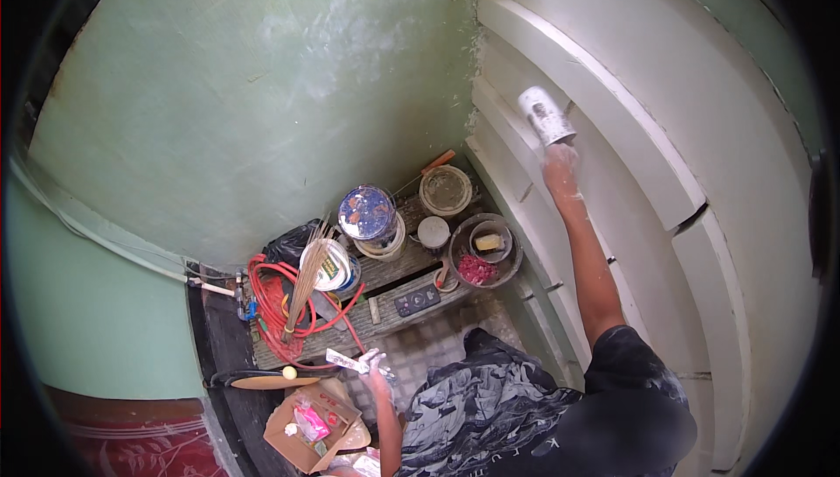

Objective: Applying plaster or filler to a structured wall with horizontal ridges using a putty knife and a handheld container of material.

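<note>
1. The pale green plaster wall [219, 109] fills the upper left of the frame, chalky with white smears near top centre.
2. Your working face is the off-white wall with long raised ledges [612, 109], curving down the right side. The step in hand looks like smoothing white paste over it; short, even strokes along each ledge should suit it, with care at the dark gap toward the lower right.
3. The weathered grey wooden plank counter [389, 306] sits at centre. Mind your footing beside it.
4. On it, near mid-frame, stands the round grey basin [514, 271], holding a small bowl and pinkish-red scraps.
5. Left of that is the blue-topped, paint-spattered round bucket [367, 212].
6. Your right hand [560, 162], dusted white, grips the broad, white-smeared tool [547, 115] above and right of centre. Its exact kind, and whether it touches the wall, you cannot tell here. A low, steady angle would likely leave fewer ridges.
7. Your left hand [376, 370], lower centre, grasps the flat, narrow white-coated tool [344, 360]. Holding it level and close to the work should help catch drips and shorten reloading.
</note>
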`<act>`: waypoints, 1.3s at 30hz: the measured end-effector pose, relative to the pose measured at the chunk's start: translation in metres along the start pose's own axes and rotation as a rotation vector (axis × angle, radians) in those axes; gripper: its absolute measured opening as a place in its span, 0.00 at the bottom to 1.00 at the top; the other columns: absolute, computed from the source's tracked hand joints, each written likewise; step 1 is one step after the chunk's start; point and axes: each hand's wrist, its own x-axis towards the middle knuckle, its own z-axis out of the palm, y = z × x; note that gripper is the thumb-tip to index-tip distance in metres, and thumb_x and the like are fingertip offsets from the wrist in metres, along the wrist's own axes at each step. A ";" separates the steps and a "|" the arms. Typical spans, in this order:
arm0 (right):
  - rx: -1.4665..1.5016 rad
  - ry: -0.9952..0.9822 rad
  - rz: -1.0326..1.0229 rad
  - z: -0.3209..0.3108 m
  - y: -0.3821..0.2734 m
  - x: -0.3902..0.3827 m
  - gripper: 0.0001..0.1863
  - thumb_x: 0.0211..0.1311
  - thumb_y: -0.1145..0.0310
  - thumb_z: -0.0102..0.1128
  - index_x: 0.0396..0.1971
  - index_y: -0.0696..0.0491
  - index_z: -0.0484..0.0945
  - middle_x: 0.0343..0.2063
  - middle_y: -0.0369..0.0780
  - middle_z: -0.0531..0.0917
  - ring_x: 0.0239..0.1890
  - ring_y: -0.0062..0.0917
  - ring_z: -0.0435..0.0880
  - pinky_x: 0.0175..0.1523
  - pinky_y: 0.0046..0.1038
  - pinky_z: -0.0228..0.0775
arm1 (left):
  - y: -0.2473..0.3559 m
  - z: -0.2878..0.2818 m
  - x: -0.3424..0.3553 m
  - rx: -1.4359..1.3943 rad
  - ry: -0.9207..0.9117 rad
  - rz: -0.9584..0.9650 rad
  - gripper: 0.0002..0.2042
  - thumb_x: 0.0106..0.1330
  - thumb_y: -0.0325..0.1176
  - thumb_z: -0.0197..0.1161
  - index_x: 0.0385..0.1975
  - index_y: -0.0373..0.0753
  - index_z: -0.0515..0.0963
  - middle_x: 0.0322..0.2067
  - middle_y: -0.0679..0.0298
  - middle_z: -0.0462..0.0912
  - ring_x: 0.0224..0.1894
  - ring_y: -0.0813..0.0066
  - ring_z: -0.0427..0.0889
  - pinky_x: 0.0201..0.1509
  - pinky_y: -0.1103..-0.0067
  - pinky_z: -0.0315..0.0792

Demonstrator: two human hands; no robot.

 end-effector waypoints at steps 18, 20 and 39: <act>-0.224 0.120 -0.097 -0.018 0.006 0.007 0.07 0.49 0.74 0.54 0.16 0.53 0.80 0.17 0.44 0.80 0.22 0.39 0.81 0.30 0.39 0.72 | -0.009 -0.001 -0.003 0.012 -0.009 -0.050 0.08 0.56 0.22 0.57 0.36 0.36 0.74 0.39 0.61 0.79 0.33 0.76 0.81 0.23 0.85 0.71; -0.245 0.005 -0.080 -0.005 -0.002 0.006 0.08 0.50 0.74 0.54 0.16 0.53 0.80 0.17 0.44 0.80 0.23 0.38 0.82 0.30 0.38 0.74 | -0.011 -0.001 -0.001 0.025 -0.021 0.004 0.08 0.56 0.22 0.57 0.36 0.36 0.74 0.39 0.61 0.78 0.33 0.76 0.81 0.23 0.85 0.71; 0.064 -0.243 -0.254 0.030 -0.044 0.077 0.11 0.57 0.78 0.43 0.35 0.62 0.75 0.39 0.56 0.78 0.45 0.45 0.78 0.48 0.44 0.70 | -0.005 0.003 0.000 -0.074 0.130 -0.066 0.08 0.55 0.22 0.56 0.35 0.37 0.74 0.39 0.62 0.78 0.28 0.79 0.79 0.22 0.85 0.69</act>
